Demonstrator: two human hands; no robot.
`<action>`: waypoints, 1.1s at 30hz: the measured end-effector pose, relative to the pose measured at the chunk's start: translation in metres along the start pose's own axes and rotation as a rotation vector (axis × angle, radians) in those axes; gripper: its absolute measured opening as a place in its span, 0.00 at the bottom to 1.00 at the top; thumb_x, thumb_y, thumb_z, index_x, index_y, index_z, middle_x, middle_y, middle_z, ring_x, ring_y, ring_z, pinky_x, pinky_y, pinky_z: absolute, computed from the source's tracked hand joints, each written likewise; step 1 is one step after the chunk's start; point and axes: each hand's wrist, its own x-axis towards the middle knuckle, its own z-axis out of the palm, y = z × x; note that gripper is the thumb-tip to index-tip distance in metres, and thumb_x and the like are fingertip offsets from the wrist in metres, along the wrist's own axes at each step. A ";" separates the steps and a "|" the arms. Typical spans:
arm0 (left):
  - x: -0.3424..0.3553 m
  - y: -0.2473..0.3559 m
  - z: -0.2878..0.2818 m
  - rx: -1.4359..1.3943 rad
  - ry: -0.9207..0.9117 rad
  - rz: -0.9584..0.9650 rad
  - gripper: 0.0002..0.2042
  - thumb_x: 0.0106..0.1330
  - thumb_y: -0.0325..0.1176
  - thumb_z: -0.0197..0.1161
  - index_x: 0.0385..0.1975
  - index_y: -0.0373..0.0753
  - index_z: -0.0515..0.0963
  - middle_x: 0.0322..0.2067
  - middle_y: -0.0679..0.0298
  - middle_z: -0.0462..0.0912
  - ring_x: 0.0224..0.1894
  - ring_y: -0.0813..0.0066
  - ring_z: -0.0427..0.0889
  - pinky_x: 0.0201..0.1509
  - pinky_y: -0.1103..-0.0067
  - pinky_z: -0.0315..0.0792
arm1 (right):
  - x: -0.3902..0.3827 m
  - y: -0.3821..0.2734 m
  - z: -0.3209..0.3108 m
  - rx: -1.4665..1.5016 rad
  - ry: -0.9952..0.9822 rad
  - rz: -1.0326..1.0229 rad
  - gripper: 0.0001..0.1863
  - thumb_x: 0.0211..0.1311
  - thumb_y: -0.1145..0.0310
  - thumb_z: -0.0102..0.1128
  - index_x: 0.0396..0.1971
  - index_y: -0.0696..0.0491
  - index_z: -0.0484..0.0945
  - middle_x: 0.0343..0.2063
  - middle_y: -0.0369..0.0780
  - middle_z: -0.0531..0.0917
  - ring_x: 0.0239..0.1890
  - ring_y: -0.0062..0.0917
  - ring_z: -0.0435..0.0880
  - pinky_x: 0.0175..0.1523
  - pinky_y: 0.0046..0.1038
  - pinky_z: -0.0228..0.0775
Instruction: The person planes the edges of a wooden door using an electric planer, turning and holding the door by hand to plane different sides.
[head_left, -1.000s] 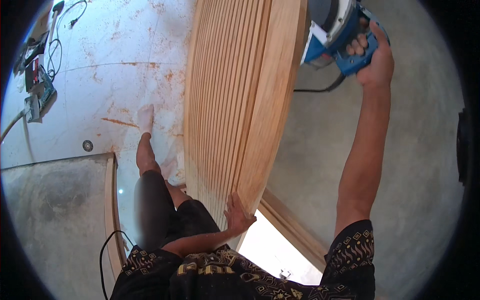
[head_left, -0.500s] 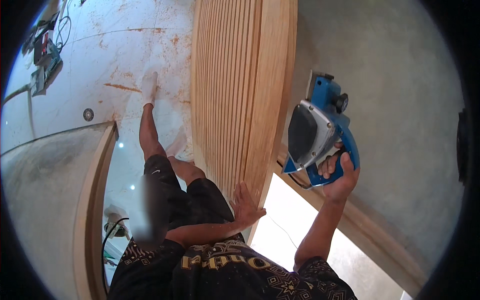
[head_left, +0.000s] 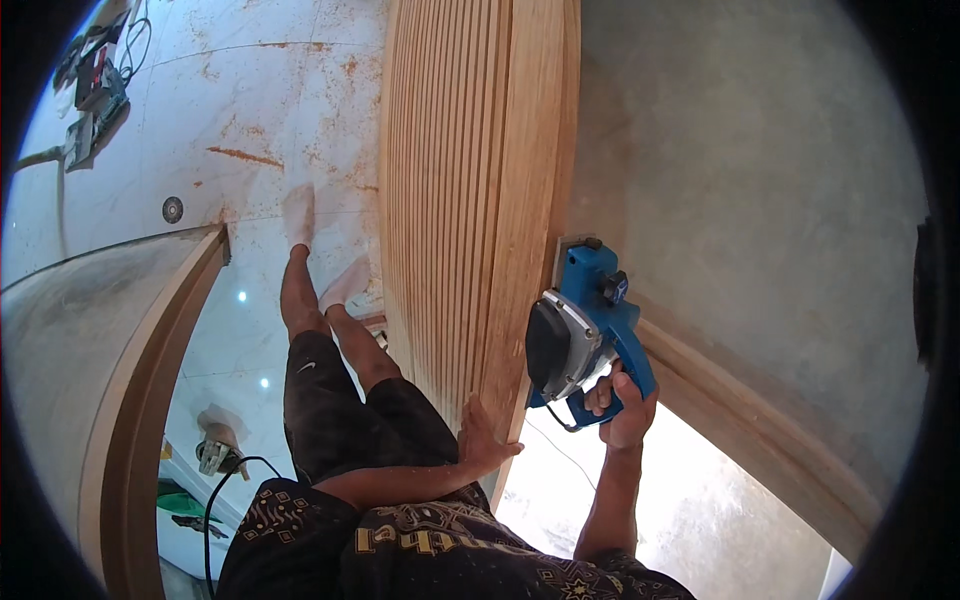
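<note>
My right hand grips the handle of a blue electric planer, which sits at the right edge of a slatted wooden door. Its black cord loops below it. My left hand rests against the lower part of the door, fingers stretched over its face and thumb out toward the edge. The door runs upright through the middle of the view, beside my legs.
Power tools and cords lie on the white tiled floor with scattered sawdust, near a round drain. Wooden frames edge openings at left and lower right; a grey wall fills the right side.
My right hand has brought the planer down and leftward from the upper right to the door's edge. My left hand stays on the door. My feet have shifted slightly.
</note>
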 end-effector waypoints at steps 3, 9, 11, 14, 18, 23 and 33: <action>0.004 -0.019 0.006 -0.064 0.009 0.051 0.67 0.47 0.51 0.79 0.71 0.28 0.28 0.69 0.34 0.42 0.72 0.38 0.50 0.71 0.58 0.58 | 0.000 0.009 0.011 -0.009 -0.017 0.000 0.12 0.62 0.65 0.61 0.36 0.58 0.72 0.13 0.36 0.71 0.13 0.20 0.69 0.21 0.27 0.63; 0.001 -0.002 -0.014 -0.054 -0.043 -0.009 0.68 0.45 0.52 0.80 0.71 0.28 0.29 0.69 0.34 0.42 0.71 0.38 0.54 0.69 0.60 0.64 | 0.020 0.001 0.033 0.023 -0.039 0.023 0.11 0.61 0.65 0.60 0.35 0.57 0.72 0.13 0.36 0.71 0.13 0.19 0.69 0.21 0.27 0.63; 0.003 0.012 -0.030 -0.049 -0.086 -0.059 0.68 0.45 0.51 0.80 0.71 0.29 0.29 0.70 0.35 0.43 0.71 0.39 0.54 0.69 0.59 0.63 | 0.032 -0.013 0.045 0.028 -0.039 0.017 0.11 0.61 0.65 0.60 0.35 0.57 0.72 0.13 0.36 0.71 0.13 0.19 0.69 0.21 0.27 0.64; 0.005 0.023 -0.045 0.000 -0.107 -0.108 0.69 0.44 0.51 0.81 0.71 0.28 0.30 0.69 0.36 0.46 0.71 0.40 0.54 0.71 0.58 0.60 | 0.059 -0.036 0.065 0.094 -0.072 0.016 0.11 0.61 0.65 0.63 0.35 0.57 0.75 0.14 0.37 0.74 0.14 0.22 0.71 0.22 0.28 0.65; 0.011 0.041 -0.069 -0.039 -0.189 -0.191 0.69 0.46 0.48 0.81 0.72 0.35 0.24 0.71 0.39 0.40 0.74 0.41 0.43 0.72 0.44 0.48 | 0.104 -0.079 0.101 0.085 -0.121 -0.034 0.09 0.64 0.66 0.62 0.34 0.56 0.75 0.13 0.36 0.72 0.14 0.21 0.72 0.22 0.28 0.66; 0.026 0.076 -0.111 -0.035 -0.203 -0.213 0.70 0.46 0.49 0.81 0.72 0.32 0.24 0.71 0.38 0.41 0.74 0.40 0.44 0.72 0.44 0.48 | 0.168 -0.142 0.162 0.031 -0.097 -0.071 0.10 0.66 0.64 0.61 0.31 0.55 0.75 0.14 0.35 0.73 0.14 0.18 0.72 0.21 0.26 0.65; 0.056 0.159 -0.212 -0.126 -0.097 -0.152 0.65 0.48 0.41 0.79 0.73 0.35 0.27 0.73 0.42 0.33 0.75 0.39 0.36 0.70 0.37 0.42 | 0.324 -0.277 0.285 -0.056 -0.104 -0.137 0.11 0.63 0.61 0.64 0.29 0.52 0.74 0.14 0.33 0.73 0.13 0.18 0.70 0.21 0.26 0.64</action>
